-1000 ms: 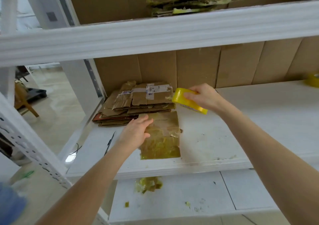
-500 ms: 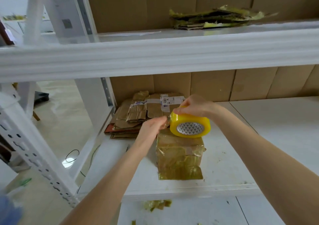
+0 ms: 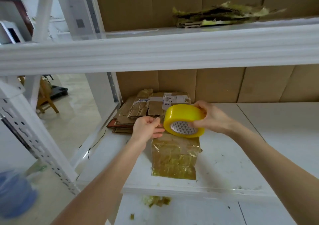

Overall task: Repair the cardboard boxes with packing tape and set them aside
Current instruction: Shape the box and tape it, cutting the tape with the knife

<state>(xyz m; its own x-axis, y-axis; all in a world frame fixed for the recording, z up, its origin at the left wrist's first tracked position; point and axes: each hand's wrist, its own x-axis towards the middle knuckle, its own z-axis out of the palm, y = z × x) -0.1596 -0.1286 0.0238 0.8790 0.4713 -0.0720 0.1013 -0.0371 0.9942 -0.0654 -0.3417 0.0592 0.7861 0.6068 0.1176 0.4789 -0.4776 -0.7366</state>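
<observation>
1. Nearest, a flattened box (image 3: 174, 157) lies on the white shelf (image 3: 241, 164), wrapped in crinkled, glossy yellowish tape. It looks light, bendy and slick where taped, so it is best pressed flat or lifted by its edges.
2. Just above its far end, the left hand (image 3: 146, 128) pinches thumb and forefinger at the left rim of the roll (image 3: 183, 116), seemingly on the free end, which I cannot make out.
3. The right hand (image 3: 212, 117) curls its fingers over the yellow roll, thumb at the patterned core. The roll should be rigid, light and sticky.
4. Farther left sits a stack (image 3: 146, 107) of worn, soft-cornered flat cartons.
</observation>
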